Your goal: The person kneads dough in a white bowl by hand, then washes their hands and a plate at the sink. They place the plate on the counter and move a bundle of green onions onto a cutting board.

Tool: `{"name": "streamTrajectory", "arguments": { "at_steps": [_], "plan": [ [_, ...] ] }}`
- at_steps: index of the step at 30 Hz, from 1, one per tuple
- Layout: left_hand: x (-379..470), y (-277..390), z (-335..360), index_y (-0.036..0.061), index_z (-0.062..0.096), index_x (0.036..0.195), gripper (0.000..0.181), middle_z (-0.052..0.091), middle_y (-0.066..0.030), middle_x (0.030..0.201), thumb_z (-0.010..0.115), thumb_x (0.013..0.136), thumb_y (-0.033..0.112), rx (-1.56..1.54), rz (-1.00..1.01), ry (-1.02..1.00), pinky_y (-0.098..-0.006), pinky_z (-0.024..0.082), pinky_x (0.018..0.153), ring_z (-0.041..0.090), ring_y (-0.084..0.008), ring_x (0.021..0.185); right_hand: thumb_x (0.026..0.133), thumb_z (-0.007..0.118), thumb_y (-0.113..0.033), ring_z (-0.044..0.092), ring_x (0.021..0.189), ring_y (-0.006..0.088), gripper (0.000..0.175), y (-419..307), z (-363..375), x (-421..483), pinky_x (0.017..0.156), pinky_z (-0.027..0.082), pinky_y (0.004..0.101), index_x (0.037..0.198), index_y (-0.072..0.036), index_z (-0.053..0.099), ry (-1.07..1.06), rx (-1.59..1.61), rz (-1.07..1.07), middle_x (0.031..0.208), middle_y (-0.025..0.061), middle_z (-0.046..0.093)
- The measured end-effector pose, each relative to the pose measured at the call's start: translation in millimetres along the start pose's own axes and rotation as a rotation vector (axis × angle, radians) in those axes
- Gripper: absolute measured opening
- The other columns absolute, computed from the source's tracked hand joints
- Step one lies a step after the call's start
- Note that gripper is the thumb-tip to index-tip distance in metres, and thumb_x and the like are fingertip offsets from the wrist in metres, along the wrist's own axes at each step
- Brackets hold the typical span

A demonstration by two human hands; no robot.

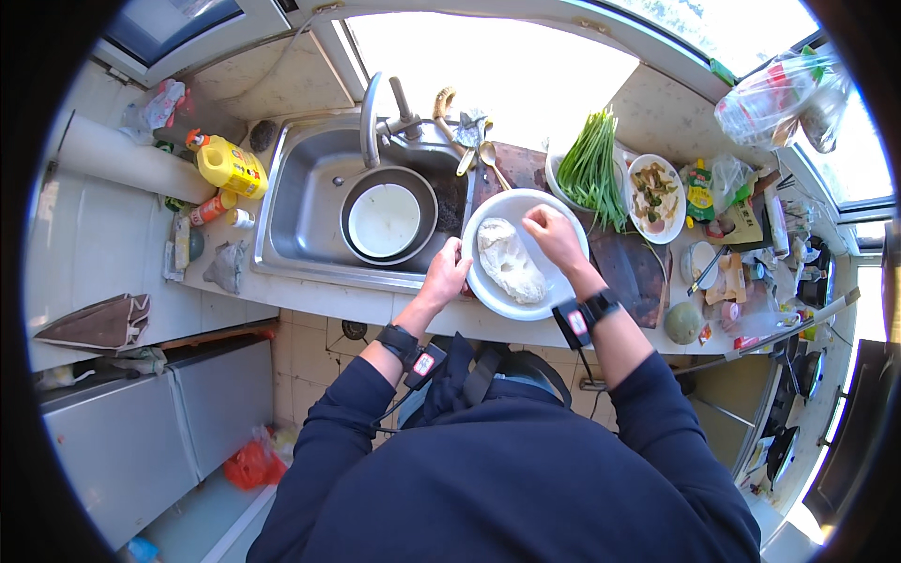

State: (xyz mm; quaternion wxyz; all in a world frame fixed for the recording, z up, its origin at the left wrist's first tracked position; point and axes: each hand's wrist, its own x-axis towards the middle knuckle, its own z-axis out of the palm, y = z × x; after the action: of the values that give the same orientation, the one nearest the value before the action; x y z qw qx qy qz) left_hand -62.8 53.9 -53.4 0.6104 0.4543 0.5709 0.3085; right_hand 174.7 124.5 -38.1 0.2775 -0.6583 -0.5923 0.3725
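A white bowl [563, 283] stands at the counter's front edge, right of the sink. Inside it lies an elongated lump of pale dough [508, 259] with a rough surface and a small dent. My left hand [446, 271] grips the bowl's left rim, its thumb and fingers at the edge. Over the bowl's right side, just apart from the dough, my right hand [556, 236] hangs with its fingers curled in; nothing shows in it. A dark band with a small device sits on each wrist.
At left, the steel sink [303, 179] holds a dark pan with a white basin [384, 219] in it. Beyond the bowl are a golden spoon [490, 156], green chives [588, 165] and a plate of scraps [656, 204]. A round green squash [683, 323] sits at right.
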Motion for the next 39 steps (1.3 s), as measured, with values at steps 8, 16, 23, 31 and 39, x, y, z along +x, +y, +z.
{"name": "streamTrajectory", "arguments": {
  "at_steps": [8,16,23,31,39],
  "plan": [
    [4,-10,1,-0.0014,0.058,0.109,0.015,0.068,-0.0092,0.078,0.066,0.102,0.008,-0.021,0.056,0.059,-0.0320,0.051,0.051,0.063,-0.0147,0.054,0.078,0.081,-0.013,0.062,0.107,0.0364,0.035,-25,-14,-51,0.092,0.053,0.0456,0.110,-0.011,0.067,-0.244,-0.327,-0.721,0.109,0.0139,0.063],
    [9,-23,12,-0.0019,0.057,0.115,0.013,0.069,-0.0081,0.084,0.058,0.106,0.008,0.087,0.107,0.129,-0.0273,0.053,0.050,0.065,-0.0114,0.059,0.080,0.080,-0.012,0.063,0.101,0.0378,0.032,9,4,-58,0.087,0.055,0.0455,0.110,-0.010,0.068,-0.387,-0.565,-0.616,0.106,0.0161,0.062],
    [6,-11,6,-0.0022,0.057,0.116,0.014,0.069,-0.0088,0.086,0.058,0.106,0.007,0.061,0.044,0.062,-0.0269,0.052,0.050,0.064,-0.0115,0.058,0.091,0.077,-0.014,0.068,0.104,0.0324,0.034,1,-12,19,0.092,0.056,0.0419,0.122,-0.004,0.068,-0.788,-0.430,-0.219,0.114,0.0173,0.066],
    [5,-3,4,-0.0018,0.057,0.117,0.015,0.070,-0.0084,0.087,0.060,0.106,0.007,0.078,0.064,0.057,-0.0266,0.051,0.050,0.063,-0.0114,0.057,0.098,0.071,-0.037,0.060,0.118,0.0384,0.029,-34,3,-13,0.101,0.049,0.0523,0.117,-0.015,0.075,-0.411,-0.363,-0.398,0.118,0.0167,0.065],
    [7,-13,8,-0.0016,0.061,0.113,0.019,0.074,-0.0165,0.087,0.067,0.101,0.011,-0.021,-0.018,0.098,-0.0385,0.056,0.064,0.071,-0.0232,0.068,0.075,0.083,-0.011,0.058,0.107,0.0342,0.026,-1,-13,-75,0.087,0.049,0.0470,0.097,-0.014,0.069,-0.328,-0.617,-0.605,0.108,0.0096,0.061]
  ]
}}
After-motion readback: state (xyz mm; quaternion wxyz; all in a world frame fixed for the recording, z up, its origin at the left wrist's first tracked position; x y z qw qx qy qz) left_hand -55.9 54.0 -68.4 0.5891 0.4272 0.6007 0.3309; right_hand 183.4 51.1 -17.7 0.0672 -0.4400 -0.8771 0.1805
